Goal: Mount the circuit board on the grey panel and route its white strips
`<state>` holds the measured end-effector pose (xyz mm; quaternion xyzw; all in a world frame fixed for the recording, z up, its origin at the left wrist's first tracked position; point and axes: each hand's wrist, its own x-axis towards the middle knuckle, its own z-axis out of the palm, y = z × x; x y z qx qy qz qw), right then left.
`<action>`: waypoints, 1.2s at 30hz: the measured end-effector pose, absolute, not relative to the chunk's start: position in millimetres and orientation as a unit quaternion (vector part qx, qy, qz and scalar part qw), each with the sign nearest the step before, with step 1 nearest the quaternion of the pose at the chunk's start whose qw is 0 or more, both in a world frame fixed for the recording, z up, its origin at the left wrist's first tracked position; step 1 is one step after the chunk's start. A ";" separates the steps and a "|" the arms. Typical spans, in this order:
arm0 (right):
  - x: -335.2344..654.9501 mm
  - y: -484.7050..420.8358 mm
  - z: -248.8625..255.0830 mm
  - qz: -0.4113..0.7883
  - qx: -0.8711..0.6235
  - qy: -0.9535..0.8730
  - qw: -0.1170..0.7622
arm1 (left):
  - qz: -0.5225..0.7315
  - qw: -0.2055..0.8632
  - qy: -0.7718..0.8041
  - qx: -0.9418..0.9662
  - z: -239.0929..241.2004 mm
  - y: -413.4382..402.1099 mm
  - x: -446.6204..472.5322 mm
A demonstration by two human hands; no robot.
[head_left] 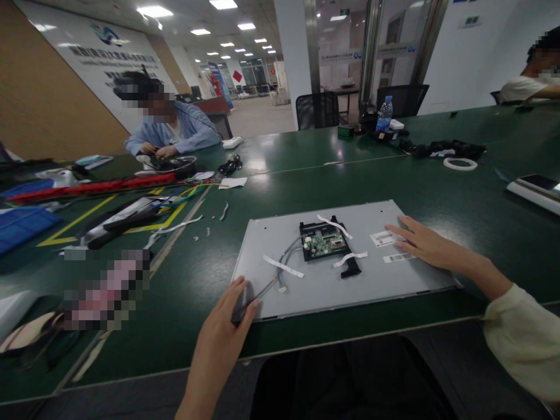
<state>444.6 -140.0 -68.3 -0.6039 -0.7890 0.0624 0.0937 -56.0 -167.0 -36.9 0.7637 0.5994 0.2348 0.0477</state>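
Observation:
A grey metal display panel [324, 280] lies face down on the green table in front of me. A small green circuit board [324, 244] sits in a black frame at its middle, held with strips of white tape, and grey wires [286, 254] run from it to the left. My left hand [225, 332] grips the panel's near left corner, fingers curled around the edge. My right hand [422, 242] lies flat on the panel's right side, fingers stretched out beside white barcode labels [385, 238].
A person in a light blue jacket [175, 131] works at the far left over cables. Red strips, coloured wires and a blue tray [21, 224] lie at left. A water bottle [384, 114], black parts, a tape roll [460, 164] and a phone [540, 184] lie at back right.

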 end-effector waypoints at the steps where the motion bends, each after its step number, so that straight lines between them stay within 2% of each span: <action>1: 444.5 -138.5 -67.4 0.066 -0.601 -0.791 0.092 | 0.238 0.044 0.604 0.759 -37.4 -167.8 -55.7; 7: 445.2 -131.2 -55.6 0.082 -0.567 -0.815 0.082 | 0.258 0.010 0.621 0.740 -42.0 -169.5 -50.2; 12: 424.6 -125.1 -27.3 0.129 -0.571 -0.808 0.071 | 0.207 -0.040 0.633 0.745 -46.1 -170.1 -42.2; 18: 365.5 -96.1 0.2 0.182 -0.499 -0.834 0.147 | 0.175 -0.037 0.637 0.750 -42.6 -166.4 -40.6; 25: 313.1 -66.2 -17.8 0.163 -0.421 -0.877 0.166 | 0.200 -0.026 0.629 0.751 -39.5 -169.8 -40.1; 36: 318.5 -63.0 -27.4 0.221 -0.396 -0.866 0.211 | 0.188 -0.043 0.632 0.751 -37.3 -167.2 -37.2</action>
